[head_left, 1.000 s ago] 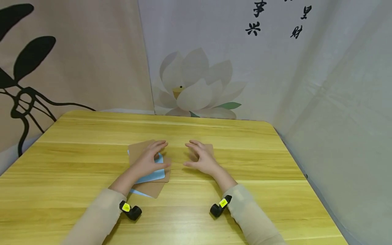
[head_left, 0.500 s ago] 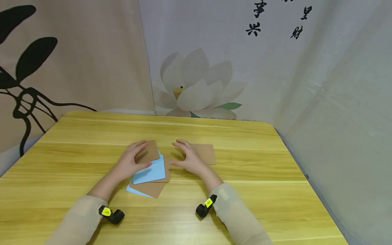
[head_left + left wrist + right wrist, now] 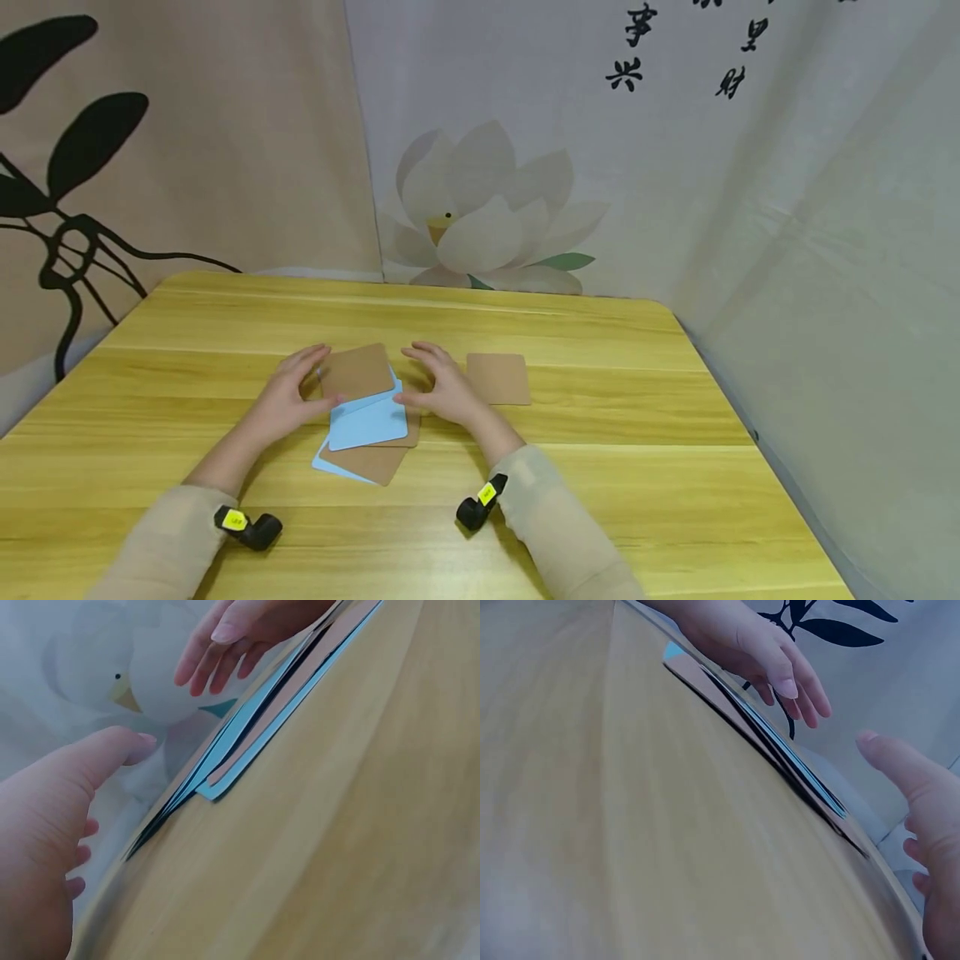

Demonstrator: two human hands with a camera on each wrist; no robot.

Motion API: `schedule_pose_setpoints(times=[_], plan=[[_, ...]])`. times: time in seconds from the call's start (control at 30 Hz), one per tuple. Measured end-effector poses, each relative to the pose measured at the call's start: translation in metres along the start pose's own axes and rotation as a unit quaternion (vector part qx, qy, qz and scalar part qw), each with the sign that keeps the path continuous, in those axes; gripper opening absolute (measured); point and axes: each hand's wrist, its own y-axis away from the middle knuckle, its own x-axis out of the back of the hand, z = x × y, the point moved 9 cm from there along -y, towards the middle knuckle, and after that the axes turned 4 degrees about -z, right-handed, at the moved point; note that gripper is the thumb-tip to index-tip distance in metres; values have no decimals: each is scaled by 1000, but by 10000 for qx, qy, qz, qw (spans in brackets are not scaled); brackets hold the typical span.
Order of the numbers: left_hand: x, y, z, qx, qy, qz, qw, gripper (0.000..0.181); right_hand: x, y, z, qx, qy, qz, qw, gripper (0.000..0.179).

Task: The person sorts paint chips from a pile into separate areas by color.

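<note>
An overlapping pile of brown and light-blue cards lies on the table, with a brown card (image 3: 356,371) at its far side and a blue card (image 3: 369,425) over the middle. Another brown card (image 3: 371,462) sticks out at the near side. My left hand (image 3: 281,400) hovers at the pile's left, thumb and fingers spread apart, holding nothing. On the right side, my right hand (image 3: 444,387) is held in the same way, its thumb tip by the blue card's right edge. Both wrist views show the cards (image 3: 247,724) lying loosely stacked between the two hands.
A single brown card (image 3: 498,379) lies apart, right of my right hand. The wooden table (image 3: 600,500) reaches back to a hanging cloth (image 3: 525,100) printed with a lotus and characters. Small black wrist cameras (image 3: 480,504) sit at both sleeves.
Both hands have moved left. The left hand has drawn off the pile, uncovering the brown and blue cards; the right hand has left the single brown card and come up to the pile's right side.
</note>
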Motion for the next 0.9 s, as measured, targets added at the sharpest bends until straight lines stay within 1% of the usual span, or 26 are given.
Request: schedule_pose_setpoints(times=[0.17, 0.33, 0.47, 0.67, 0.9], plan=[[0, 1, -6, 186, -162, -100, 9996, 90, -9, -8, 2, -63, 31, -148, 9999, 77], [2, 2, -11, 285, -457, -132, 9985, 92, -13, -14, 4, -150, 109, -220, 9996, 77], [5, 2, -16, 343, -603, -174, 9974, 93, -15, -20, 2, -155, 377, -274, 9988, 79], [5, 0, -20, 395, -664, -308, 9965, 95, -16, -27, 1, -241, 828, -275, 9959, 81], [4, 0, -24, 361, -744, -431, 9956, 94, -21, -34, 1, -255, 1277, -429, 9906, 82]])
